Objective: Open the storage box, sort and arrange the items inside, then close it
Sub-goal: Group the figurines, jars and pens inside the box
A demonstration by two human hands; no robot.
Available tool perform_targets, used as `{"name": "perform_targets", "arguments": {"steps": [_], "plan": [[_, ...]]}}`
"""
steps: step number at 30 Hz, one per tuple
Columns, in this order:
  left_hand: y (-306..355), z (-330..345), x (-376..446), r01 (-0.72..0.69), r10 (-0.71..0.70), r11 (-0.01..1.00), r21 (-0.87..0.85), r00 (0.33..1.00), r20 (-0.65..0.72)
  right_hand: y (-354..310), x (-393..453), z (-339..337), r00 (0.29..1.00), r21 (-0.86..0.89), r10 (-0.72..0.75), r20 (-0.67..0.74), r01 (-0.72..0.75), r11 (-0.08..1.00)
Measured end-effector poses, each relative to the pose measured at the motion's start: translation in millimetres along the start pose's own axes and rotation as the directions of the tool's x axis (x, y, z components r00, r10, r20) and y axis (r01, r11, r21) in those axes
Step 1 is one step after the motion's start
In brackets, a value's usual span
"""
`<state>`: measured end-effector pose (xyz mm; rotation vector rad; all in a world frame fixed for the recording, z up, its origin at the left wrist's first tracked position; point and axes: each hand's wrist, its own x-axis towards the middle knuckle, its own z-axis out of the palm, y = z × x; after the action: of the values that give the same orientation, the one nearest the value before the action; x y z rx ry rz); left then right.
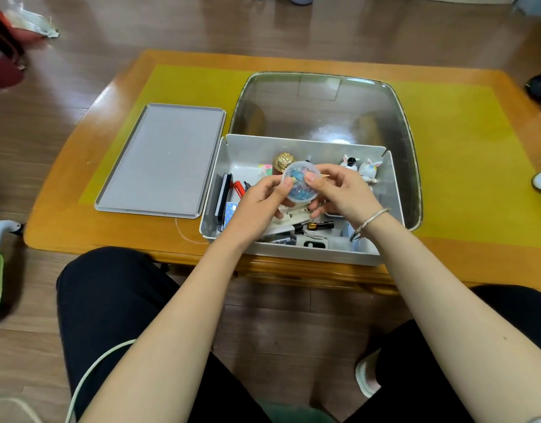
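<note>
The storage box (232, 154) sits open at frame centre on the counter (64, 227). Above it, the left hand (257, 203) and right hand (339, 190) pinch a small clear round container (299, 186) between them. The box's grey lid (162, 160) lies beside it, centre left.

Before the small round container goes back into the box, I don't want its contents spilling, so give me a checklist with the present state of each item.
1. Both hands hold the container: ok. The left hand and right hand pinch the small round container from either side.
2. Container's lid fully seated: cannot tell.
3. Storage box open: ok; its lid lies flat on the table, left of the box.
4. Free spot inside: cannot tell; the hands hide the middle of the box.
5. Rabbit figurines out of the way: ok, standing in the far right corner.
</note>
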<state>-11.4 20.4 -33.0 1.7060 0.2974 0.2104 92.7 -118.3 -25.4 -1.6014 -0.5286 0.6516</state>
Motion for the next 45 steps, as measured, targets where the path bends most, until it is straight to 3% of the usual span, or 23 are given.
{"name": "perform_targets", "arguments": {"steps": [12,22,34,40,45], "plan": [[-0.7,-2.9,-0.5,-0.001,0.002,1.0,-0.013,0.999,0.037,9.0,-3.2,-0.7,0.998,-0.051,-0.06,0.02,0.061,0.997],[2.8,-3.4,-1.1,0.052,-0.049,0.991,-0.127,0.998,0.031,2.1,1.3,-3.1,0.993,-0.018,-0.103,0.05,0.104,0.994],[-0.3,-5.0,-0.5,0.055,-0.055,0.998,-0.021,0.998,0.02,4.2,-0.5,-1.8,0.995,0.004,-0.084,0.055,0.084,0.996],[-0.3,-3.8,2.4,0.052,-0.054,0.987,-0.155,0.998,-0.008,-0.2,3.2,5.0,1.0,0.015,-0.026,-0.001,0.026,1.0],[-0.9,-7.2,2.8,0.068,-0.08,0.938,-0.34,0.997,-0.022,0.4,-1.4,2.9,0.998,0.066,-0.031,0.061,0.027,0.997]]}}
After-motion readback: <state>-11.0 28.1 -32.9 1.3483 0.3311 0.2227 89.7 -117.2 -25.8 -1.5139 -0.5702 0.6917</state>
